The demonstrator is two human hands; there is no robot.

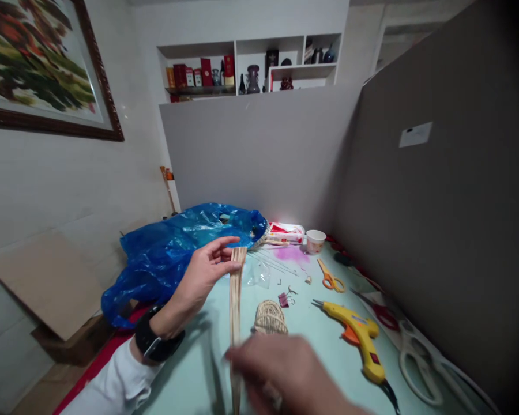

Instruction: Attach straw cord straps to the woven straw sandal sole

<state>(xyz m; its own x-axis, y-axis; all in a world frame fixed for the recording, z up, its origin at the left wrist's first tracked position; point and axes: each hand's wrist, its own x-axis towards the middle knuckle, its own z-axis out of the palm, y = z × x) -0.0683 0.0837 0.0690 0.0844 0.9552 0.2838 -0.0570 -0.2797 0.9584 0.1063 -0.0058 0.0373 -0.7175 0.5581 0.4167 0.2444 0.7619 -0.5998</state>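
Observation:
My left hand [205, 275] pinches the top end of a bundle of thin pale wooden strips [236, 300], held upright over the light green table [190, 369]; a black watch sits on that wrist. My right hand [285, 374] is blurred by motion at the bottom of the frame, against the lower end of the same strips. Just behind it lies a small woven wicker piece [270, 317].
A crumpled blue plastic bag [173, 248] fills the table's left side. To the right lie a yellow glue gun [358, 337], orange scissors [331, 279], white scissors [419, 360], a binder clip [284, 298], a white cup [315, 241]. Grey partition walls enclose the back and right.

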